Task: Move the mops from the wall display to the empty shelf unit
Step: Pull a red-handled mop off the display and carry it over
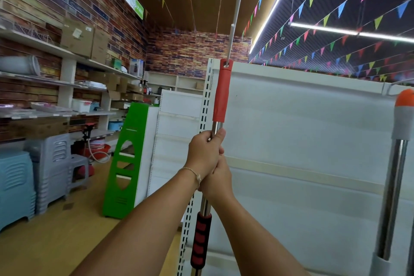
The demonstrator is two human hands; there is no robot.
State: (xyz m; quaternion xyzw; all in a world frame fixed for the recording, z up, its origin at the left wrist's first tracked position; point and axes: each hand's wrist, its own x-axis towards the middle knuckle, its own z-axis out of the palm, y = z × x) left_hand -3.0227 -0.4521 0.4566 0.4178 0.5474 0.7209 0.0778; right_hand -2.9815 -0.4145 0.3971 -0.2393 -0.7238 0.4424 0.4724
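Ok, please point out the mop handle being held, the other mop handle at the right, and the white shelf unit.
held mop handle (221, 92): head view, on its red top sleeve.
other mop handle (394, 186): head view, on its steel tube.
white shelf unit (302, 123): head view, on its bare back panel.

Your left hand (204, 151) and right hand (219, 178) grip the upright mop (221, 93); another mop (399, 152) stands at 3 o'clock.

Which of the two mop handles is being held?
The red-sleeved mop handle, gripped by left hand and right hand; the orange-tipped handle at right stands untouched.
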